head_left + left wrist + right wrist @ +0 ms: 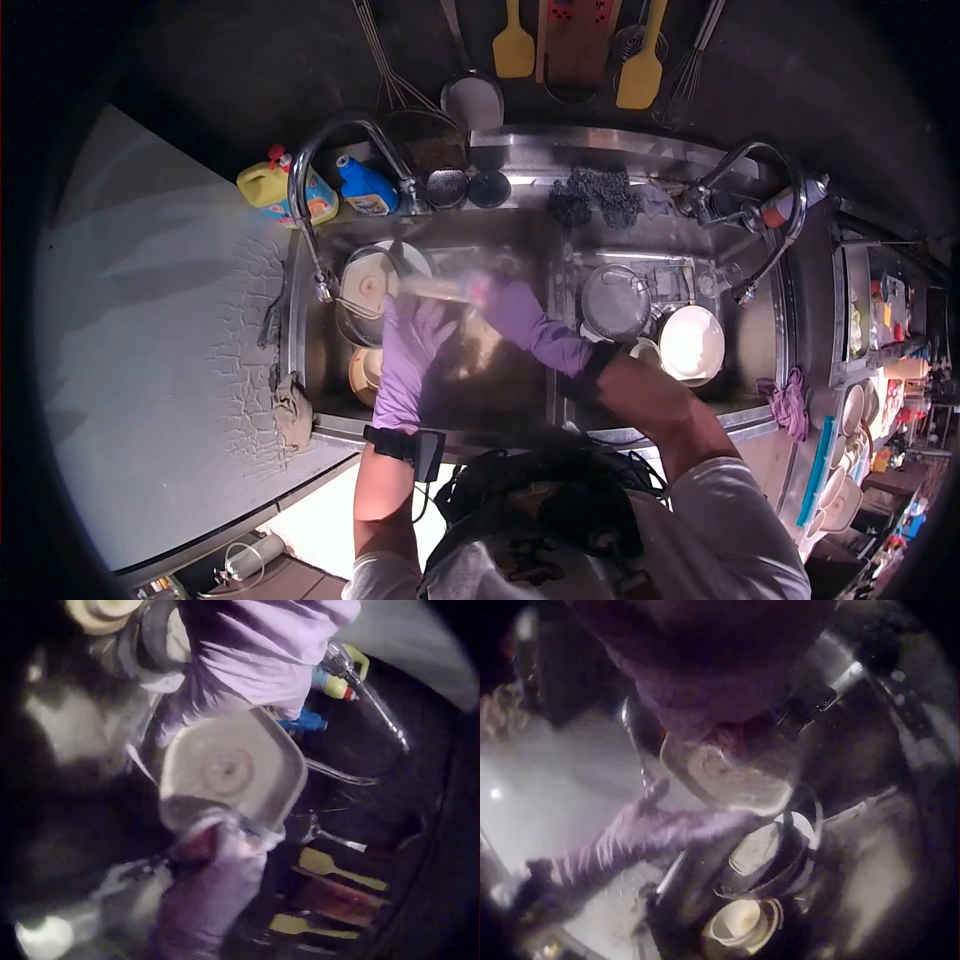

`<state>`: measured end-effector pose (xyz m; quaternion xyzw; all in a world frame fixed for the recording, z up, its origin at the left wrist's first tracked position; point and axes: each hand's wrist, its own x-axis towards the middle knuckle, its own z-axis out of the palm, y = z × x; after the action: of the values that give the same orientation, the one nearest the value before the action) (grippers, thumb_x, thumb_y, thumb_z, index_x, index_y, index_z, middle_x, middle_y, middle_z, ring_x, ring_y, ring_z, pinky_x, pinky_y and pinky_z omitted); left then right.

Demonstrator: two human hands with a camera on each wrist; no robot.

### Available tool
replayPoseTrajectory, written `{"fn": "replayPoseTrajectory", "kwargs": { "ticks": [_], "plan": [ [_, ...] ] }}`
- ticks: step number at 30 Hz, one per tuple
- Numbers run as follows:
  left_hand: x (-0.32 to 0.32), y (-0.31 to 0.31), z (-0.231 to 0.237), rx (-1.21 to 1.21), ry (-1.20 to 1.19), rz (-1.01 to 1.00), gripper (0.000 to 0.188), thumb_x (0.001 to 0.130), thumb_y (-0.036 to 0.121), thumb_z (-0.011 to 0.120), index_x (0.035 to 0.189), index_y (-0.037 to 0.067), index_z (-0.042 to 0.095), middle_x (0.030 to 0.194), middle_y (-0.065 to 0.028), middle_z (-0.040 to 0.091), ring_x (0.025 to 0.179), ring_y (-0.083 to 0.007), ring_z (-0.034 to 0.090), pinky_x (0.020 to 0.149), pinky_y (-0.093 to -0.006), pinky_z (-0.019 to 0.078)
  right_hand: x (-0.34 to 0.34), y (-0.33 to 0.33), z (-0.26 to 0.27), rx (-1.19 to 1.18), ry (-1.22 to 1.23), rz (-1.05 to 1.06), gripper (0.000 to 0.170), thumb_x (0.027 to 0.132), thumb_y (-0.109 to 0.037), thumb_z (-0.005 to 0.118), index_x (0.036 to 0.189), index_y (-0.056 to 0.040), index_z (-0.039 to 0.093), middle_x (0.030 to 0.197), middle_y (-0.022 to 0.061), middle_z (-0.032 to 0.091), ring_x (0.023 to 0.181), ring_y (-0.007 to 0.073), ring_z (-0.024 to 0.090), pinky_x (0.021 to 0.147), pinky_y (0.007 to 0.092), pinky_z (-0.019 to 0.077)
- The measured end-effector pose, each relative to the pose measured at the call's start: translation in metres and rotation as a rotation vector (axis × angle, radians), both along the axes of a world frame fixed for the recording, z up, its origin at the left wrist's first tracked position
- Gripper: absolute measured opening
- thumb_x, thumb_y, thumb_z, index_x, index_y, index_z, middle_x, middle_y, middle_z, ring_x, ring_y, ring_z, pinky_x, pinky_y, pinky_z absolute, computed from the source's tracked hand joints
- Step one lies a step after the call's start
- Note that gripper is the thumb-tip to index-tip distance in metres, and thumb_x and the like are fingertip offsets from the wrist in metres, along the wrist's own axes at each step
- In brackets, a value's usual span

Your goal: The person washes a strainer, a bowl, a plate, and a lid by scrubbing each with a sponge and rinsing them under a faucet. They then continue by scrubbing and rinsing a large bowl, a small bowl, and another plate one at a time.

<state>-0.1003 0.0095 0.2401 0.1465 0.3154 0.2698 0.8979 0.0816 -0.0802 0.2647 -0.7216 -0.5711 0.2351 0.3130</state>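
Note:
A pale dish with rounded corners [225, 761] [727, 784] is tilted above the left basin, blurred in the head view. My purple-gloved left hand [405, 355] [247, 664] [656, 832] holds it by one side, thumb apart from the fingers in the right wrist view. At the opposite rim, my gloved right hand [525, 320] [214, 892] [705, 682] grips a reddish scrubber [199, 846] against the dish. Its fingertips are mostly hidden. Below, another pale dish [370, 283] [756, 849] rests in a round pan, beside stacked bowls [366, 372] [739, 922].
Left of the sink lies a grey counter [150, 330]. Two curved faucets [300, 190] [800, 200] rise behind the basins, near a yellow jug [275, 190] and blue bottle [367, 188]. The right basin holds a pot [615, 300] and white bowl [692, 343].

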Motion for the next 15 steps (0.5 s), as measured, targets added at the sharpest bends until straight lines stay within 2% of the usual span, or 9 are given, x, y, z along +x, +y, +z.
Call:
{"fn": "replayPoseTrajectory", "kwargs": {
  "ticks": [1,3,4,7,8,11,12,15],
  "plan": [
    [0.014,-0.016,0.037,-0.050,-0.066,0.091,0.065,0.085,0.051,0.050,0.133,0.011,0.031,0.132,-0.0185,0.036,0.123,-0.0276,0.036,0.097,-0.0513,0.0355,-0.005,0.003,-0.003,0.041,-0.087,0.177,0.017,0.081,-0.016,0.054,0.093,-0.0044,0.053,0.086,0.0100,0.061,0.081,0.0249,0.060,0.070,0.0340,0.0474],
    [0.005,-0.010,0.008,0.027,0.014,0.077,0.052,0.089,0.043,0.048,0.124,0.006,0.041,0.117,-0.0155,0.049,0.110,-0.0295,0.049,0.092,-0.0474,0.0413,-0.023,0.010,-0.013,0.133,-0.262,0.532,0.022,0.079,-0.017,0.056,0.097,-0.0054,0.055,0.095,0.0104,0.060,0.091,0.0236,0.058,0.078,0.0337,0.0458],
    [0.007,-0.020,0.024,-0.058,0.098,0.079,0.042,0.091,0.036,0.047,0.117,0.004,0.045,0.107,-0.0121,0.055,0.098,-0.0285,0.055,0.089,-0.0434,0.0446,-0.024,-0.007,-0.013,0.411,-0.100,0.494,0.034,0.075,-0.018,0.058,0.106,-0.0056,0.054,0.111,0.0127,0.055,0.109,0.0239,0.050,0.092,0.0348,0.0403],
    [0.007,-0.020,0.016,-0.139,-0.013,0.112,0.045,0.091,0.040,0.045,0.117,0.004,0.045,0.110,-0.0145,0.056,0.100,-0.0287,0.056,0.092,-0.0440,0.0445,-0.038,-0.028,-0.007,0.493,-0.126,0.357,0.042,0.072,-0.019,0.060,0.111,-0.0023,0.053,0.121,0.0151,0.051,0.118,0.0286,0.044,0.098,0.0389,0.0362],
    [0.009,-0.026,0.014,-0.052,-0.141,0.085,0.046,0.090,0.039,0.049,0.121,0.006,0.043,0.111,-0.0122,0.053,0.105,-0.0273,0.051,0.093,-0.0435,0.0420,-0.041,-0.030,-0.003,0.461,0.017,0.325,0.042,0.071,-0.018,0.061,0.109,-0.0028,0.056,0.128,0.0151,0.046,0.125,0.0313,0.036,0.103,0.0421,0.0306],
    [0.025,-0.046,0.036,0.055,-0.065,0.127,0.053,0.088,0.040,0.052,0.127,0.006,0.039,0.120,-0.0118,0.048,0.111,-0.0266,0.048,0.096,-0.0439,0.0396,-0.038,-0.004,0.016,0.310,-0.449,0.363,0.039,0.075,-0.020,0.059,0.110,-0.0041,0.058,0.132,0.0144,0.042,0.127,0.0309,0.033,0.104,0.0411,0.0279],
    [0.024,-0.042,0.022,-0.094,-0.177,0.098,0.055,0.088,0.035,0.054,0.131,0.007,0.034,0.126,-0.0118,0.044,0.115,-0.0265,0.045,0.098,-0.0456,0.0384,-0.034,0.007,-0.002,0.445,-0.373,0.235,0.034,0.080,-0.023,0.056,0.110,-0.0066,0.059,0.134,0.0148,0.041,0.128,0.0300,0.031,0.106,0.0412,0.0245],
    [0.027,-0.044,0.016,-0.048,-0.084,0.078,0.052,0.088,0.029,0.055,0.131,0.009,0.035,0.127,-0.0122,0.044,0.115,-0.0274,0.045,0.097,-0.0477,0.0388,-0.021,0.026,-0.008,0.516,-0.418,0.032,0.043,0.075,-0.022,0.058,0.116,-0.0077,0.055,0.128,0.0139,0.047,0.123,0.0314,0.038,0.103,0.0412,0.0280]
  ]
}}
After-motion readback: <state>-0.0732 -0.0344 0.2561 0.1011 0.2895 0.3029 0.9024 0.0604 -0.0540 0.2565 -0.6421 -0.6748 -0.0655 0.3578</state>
